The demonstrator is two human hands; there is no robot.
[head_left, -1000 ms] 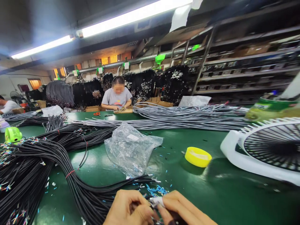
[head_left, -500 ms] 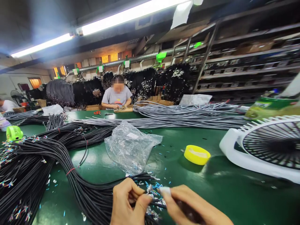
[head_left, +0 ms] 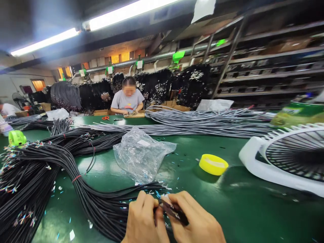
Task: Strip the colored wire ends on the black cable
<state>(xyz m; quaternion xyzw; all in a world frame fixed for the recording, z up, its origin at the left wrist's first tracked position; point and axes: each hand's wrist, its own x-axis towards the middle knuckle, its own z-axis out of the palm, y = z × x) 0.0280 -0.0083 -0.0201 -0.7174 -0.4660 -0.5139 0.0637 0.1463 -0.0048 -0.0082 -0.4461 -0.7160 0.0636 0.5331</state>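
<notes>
A green table (head_left: 253,209) carries nearly everything in view. The largest mass on it is a bundle of black cables (head_left: 50,175), banded with red ties, sweeping from the left edge round to the person's hands; its stripped ends show coloured wires. Behind it lie long grey cables (head_left: 202,123) across the middle of the table. At the right stands a white fan (head_left: 288,158), tilted back, with a green-labelled container (head_left: 298,113) just behind it, its contents not clear. A crumpled clear plastic bag (head_left: 141,157) lies in the middle, holding small pieces too fine to tell. Near it sits a shallow yellow lid (head_left: 213,164), apart from the bag. A small green fan (head_left: 16,137) sits far left.

At the bottom edge, the left hand (head_left: 143,219) pinches a black cable end (head_left: 162,204) between thumb and fingers. The right hand (head_left: 197,219) is closed round a dark tool (head_left: 174,211) touching that same cable end. A co-worker (head_left: 128,99) sits across the table.
</notes>
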